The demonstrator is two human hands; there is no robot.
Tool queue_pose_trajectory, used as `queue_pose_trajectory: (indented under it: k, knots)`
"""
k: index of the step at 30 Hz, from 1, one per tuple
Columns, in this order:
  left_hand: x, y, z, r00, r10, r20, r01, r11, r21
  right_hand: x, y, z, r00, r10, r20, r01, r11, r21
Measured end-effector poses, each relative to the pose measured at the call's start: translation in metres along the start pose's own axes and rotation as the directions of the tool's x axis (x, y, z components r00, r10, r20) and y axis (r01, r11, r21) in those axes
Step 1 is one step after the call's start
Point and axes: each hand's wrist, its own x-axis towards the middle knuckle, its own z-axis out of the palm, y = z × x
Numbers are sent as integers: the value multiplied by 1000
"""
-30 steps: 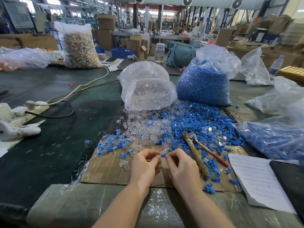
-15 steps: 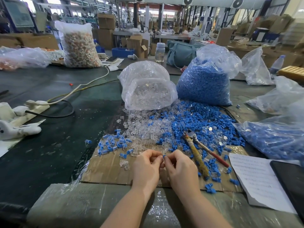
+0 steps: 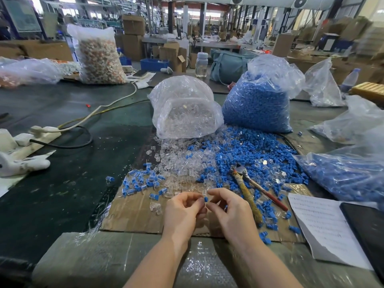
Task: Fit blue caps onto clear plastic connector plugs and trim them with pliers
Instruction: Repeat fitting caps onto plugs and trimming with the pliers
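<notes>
Hands: left hand (image 3: 182,210) and right hand (image 3: 230,208) pinch one small blue plastic cap (image 3: 206,199), likely on a clear plug, above the worktop's near edge.
Done: small capped-plug cluster (image 3: 141,181) at cardboard's left.
Left: heaped loose blue caps (image 3: 255,154); worn-handled pliers (image 3: 247,190) untouched.

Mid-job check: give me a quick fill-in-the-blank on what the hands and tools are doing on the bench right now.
1. The left hand and right hand pinch a small ____ cap between them.
2. The pliers lie untouched to the ____ of the hands.
3. The hands work above a sheet of ____.
4. The bag of clear plugs stands ____ of the bag of blue caps.

Missing words: blue; right; cardboard; left
</notes>
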Motion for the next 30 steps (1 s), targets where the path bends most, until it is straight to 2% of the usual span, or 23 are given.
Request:
queue_pose_trajectory:
  k: [6, 22, 26, 30]
  knots:
    - [-1, 2, 1, 1000, -8, 19, 8, 1000, 5, 2, -1, -3, 996, -85, 19, 85, 996, -5]
    - [4, 1, 4, 1000, -27, -7, 27, 999, -35, 7, 1, -3, 997, -81, -5, 81, 996, 33]
    - [5, 2, 6, 999, -42, -30, 40, 998, -55, 7, 7, -5, 998, -52, -26, 52, 998, -32]
    - [7, 0, 4, 998, -56, -42, 52, 995, -81, 12, 20, -17, 981, 69, -181, -105, 975, -198]
